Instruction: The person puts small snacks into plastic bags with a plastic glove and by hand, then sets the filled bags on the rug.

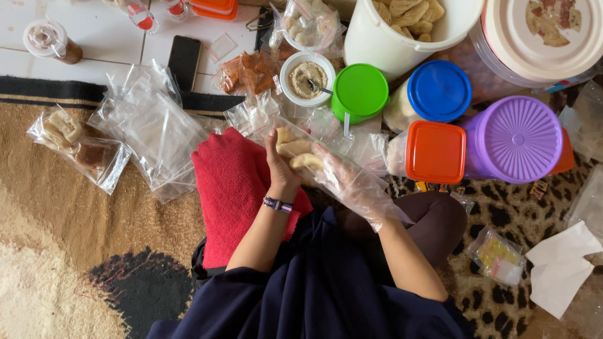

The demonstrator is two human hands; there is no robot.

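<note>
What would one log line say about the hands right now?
left hand: holds clear bag | right hand: gloved, holds pale snack | red towel: on lap

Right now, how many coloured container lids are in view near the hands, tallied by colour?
Green lid: 1
Blue lid: 1
Orange lid: 1
Purple lid: 1
Total: 4

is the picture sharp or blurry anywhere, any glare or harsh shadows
Head view: light is soft and even, with no hard shadows; the orange lid and purple lid look crisp; the right hand in its clear plastic glove is slightly smeared, as are the pale crackers it holds with the left hand; mild sheen on the clear plastic bags; edges bend a little from the wide lens.
</note>
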